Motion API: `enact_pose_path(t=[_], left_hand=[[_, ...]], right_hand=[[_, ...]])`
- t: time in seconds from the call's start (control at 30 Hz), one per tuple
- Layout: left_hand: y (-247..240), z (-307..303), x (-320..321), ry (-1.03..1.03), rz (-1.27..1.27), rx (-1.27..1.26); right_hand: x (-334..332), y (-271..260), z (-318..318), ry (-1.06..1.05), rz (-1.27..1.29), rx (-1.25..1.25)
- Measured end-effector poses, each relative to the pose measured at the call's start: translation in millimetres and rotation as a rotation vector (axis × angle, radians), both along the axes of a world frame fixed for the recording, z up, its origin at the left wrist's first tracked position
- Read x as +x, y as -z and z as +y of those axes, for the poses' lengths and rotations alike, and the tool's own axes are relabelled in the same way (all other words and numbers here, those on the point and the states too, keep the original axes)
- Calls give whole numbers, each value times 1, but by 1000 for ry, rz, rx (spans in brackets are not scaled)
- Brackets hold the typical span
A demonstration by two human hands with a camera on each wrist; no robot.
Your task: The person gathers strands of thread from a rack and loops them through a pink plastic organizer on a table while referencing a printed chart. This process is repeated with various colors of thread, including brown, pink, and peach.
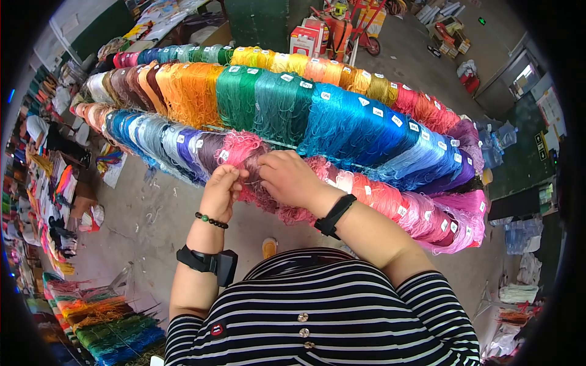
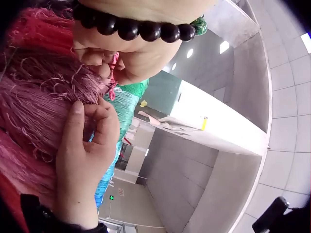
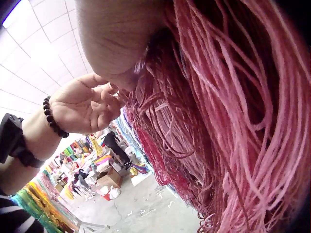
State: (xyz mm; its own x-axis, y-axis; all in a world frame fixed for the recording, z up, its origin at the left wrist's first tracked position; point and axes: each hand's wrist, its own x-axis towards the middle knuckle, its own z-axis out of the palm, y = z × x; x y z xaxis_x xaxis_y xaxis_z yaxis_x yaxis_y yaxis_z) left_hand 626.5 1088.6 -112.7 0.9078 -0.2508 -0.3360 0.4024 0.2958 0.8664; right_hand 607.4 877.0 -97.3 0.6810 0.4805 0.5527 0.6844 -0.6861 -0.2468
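Both hands meet at a mauve skein of thread (image 1: 251,163) on the nearest row. My left hand (image 1: 221,188), with a dark bead bracelet (image 2: 138,30), pinches a thin pink thread (image 2: 114,73) between curled fingers and thumb. My right hand (image 1: 292,178) lies over the mauve skein from the right, thumb and fingertips pinching its upper strands in the left wrist view. A bright pink skein (image 1: 241,145) with a white tag sits just beyond the left fingertips. In the right wrist view, paler pink strands (image 3: 243,97) hang close beside the right hand.
Tagged skeins hang in long rows, with blue ones (image 1: 348,125), green ones (image 1: 238,85) and orange ones (image 1: 183,91) behind the nearest row. More coloured thread (image 1: 110,323) lies at lower left. Boxes (image 1: 305,39) and a red hand truck (image 1: 360,27) stand beyond.
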Motion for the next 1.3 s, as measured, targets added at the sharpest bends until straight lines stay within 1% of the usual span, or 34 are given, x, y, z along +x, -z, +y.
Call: enact_pose_path(t=[0.03, 0.13, 0.17, 0.37, 0.57, 0.67, 0.77, 0.87, 0.9, 0.97, 1.0, 1.03, 1.07, 1.1, 1.13, 1.17, 1.23, 1.3], left_hand=[[-3, 2, -2, 33, 8, -10], [-12, 1, -9, 137, 106, 64], [-14, 2, -11, 160, 104, 12], [-11, 4, -12, 175, 121, -83], [-15, 1, -13, 159, 127, -63], [-7, 1, -10, 137, 107, -25], [-13, -10, -6, 125, -33, 318], [19, -6, 2, -2, -390, 448], [10, 0, -1, 27, -290, 337], [-27, 26, -14, 85, -89, 115], [-37, 46, -18, 43, -117, -39], [-37, 73, -18, -13, -157, -213], [-47, 96, -24, -132, -165, -286], [-61, 130, -27, -91, -181, -288], [-63, 169, -31, -49, -212, -371], [-66, 208, -39, -182, -168, -453], [-55, 314, -46, -367, -215, -438], [-65, 408, -67, -538, -291, -452]], right_hand=[[0, 0, 0, 2, 0, -1], [1, 1, 0, 2, 2, -4], [2, 1, 0, 0, 4, -6], [3, 2, -1, -7, 31, -17], [3, 3, -1, -6, 28, -19], [3, 2, -1, -1, 25, -23], [2, 0, 0, 3, 33, -27], [2, 0, 0, -2, 56, -46], [2, 0, -1, -3, 66, -55], [1, 0, -2, -7, 53, -37], [2, -1, -2, -9, 45, -27], [2, 0, -2, -12, 54, -22], [2, 1, -2, -16, 66, -18], [2, 2, -3, -21, 78, -13], [2, 3, -3, -18, 75, -8], [2, 3, -2, -16, 72, -3], [3, 3, -1, -12, 69, 0], [3, 3, -1, -12, 71, -5]])
